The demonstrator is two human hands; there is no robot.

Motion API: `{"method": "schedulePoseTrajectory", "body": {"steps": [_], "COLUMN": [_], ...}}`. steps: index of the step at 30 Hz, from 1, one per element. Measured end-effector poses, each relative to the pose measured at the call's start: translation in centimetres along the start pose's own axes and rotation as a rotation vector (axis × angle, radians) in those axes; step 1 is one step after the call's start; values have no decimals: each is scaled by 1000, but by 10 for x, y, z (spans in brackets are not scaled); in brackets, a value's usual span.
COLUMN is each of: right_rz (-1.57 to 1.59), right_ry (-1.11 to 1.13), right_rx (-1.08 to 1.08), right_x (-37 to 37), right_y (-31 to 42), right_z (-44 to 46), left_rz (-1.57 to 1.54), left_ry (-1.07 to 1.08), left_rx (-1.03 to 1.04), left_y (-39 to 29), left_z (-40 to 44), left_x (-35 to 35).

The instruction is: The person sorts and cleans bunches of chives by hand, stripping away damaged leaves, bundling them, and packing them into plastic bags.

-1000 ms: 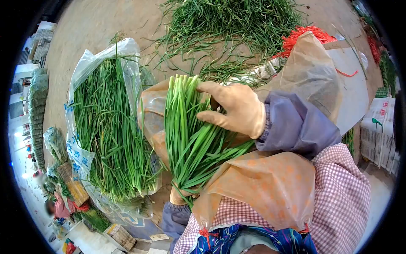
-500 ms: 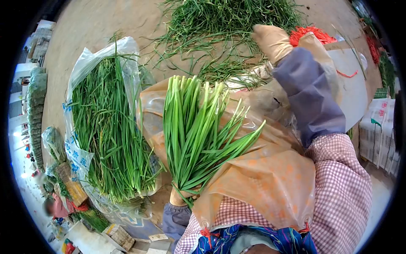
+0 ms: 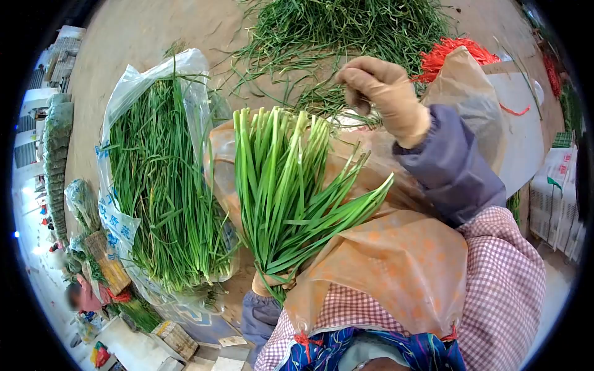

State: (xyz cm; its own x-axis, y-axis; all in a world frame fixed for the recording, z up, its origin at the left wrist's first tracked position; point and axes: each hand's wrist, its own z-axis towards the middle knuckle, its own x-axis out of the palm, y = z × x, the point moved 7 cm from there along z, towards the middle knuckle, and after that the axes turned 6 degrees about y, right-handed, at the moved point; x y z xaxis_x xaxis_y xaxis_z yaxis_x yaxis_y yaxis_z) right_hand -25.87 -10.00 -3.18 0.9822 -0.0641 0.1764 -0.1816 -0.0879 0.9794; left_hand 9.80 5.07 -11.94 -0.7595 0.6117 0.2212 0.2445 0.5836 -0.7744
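Note:
A bunch of green leafy stalks (image 3: 278, 179) fans out over my lap, its pale cut ends pointing away from me. Around its leafy lower end my left hand (image 3: 269, 284), in a tan glove, is closed. My right hand (image 3: 387, 99), gloved too, is raised beyond the bunch at the right, touching nothing I can see. Its fingers are curled together; whether something small is between them is hidden. To the left lies an open clear plastic bag (image 3: 193, 62) filled with the same kind of stalks (image 3: 161, 185).
A loose heap of green leaves (image 3: 346, 31) covers the far floor. Red ties (image 3: 455, 55) lie beside a white board (image 3: 523, 117). White crates (image 3: 557, 191) stand at the right. A person in pink (image 3: 90, 297) is at the far left, near wrapped bundles (image 3: 57, 161).
My right hand has left the bunch, reached out towards the leaf heap, and come partway back with its fingers curled. My left hand keeps its hold on the bunch.

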Motion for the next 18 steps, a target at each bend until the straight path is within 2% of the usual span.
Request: {"method": "schedulePoseTrajectory", "body": {"steps": [1, 2, 3, 5, 7, 8, 11, 12, 14, 17, 18], "right_rz": [96, 36, -47, 19, -67, 2, 19, -109, -258, -747, -616], "right_ry": [62, 189, 219, 320, 329, 338, 306, 291, 253, 153, 35], "right_rx": [67, 88, 263, 410, 291, 288, 436, 504, 126, -298, -397], "right_x": [3, 15, 26, 59, 76, 82, 88, 83, 77, 54, 31], "right_y": [9, 18, 20, 19, -2, -9, -18, -10, -3, 14, 2], "right_z": [-8, -16, -29, -45, -41, -41, -35, -38, -26, -12, 0], "left_rz": [-4, -5, -9, -15, -20, -22, -25, -30, -34, -38, -41], "left_ry": [1, -1, -2, 0, 6, 5, 5, 8, 8, 10, 11], "left_rx": [-1, -1, 2, 0, 4, 5, 17, 18, 25, 27, 29], "left_y": [1, 1, 2, 4, 4, 4, 2, 1, 2, 5, 6], "left_z": [0, 0, -1, 0, 2, 3, 5, 7, 10, 10, 11], "left_x": [0, -1, -1, -1, 0, 0, 2, 2, 3, 2, 2]}}
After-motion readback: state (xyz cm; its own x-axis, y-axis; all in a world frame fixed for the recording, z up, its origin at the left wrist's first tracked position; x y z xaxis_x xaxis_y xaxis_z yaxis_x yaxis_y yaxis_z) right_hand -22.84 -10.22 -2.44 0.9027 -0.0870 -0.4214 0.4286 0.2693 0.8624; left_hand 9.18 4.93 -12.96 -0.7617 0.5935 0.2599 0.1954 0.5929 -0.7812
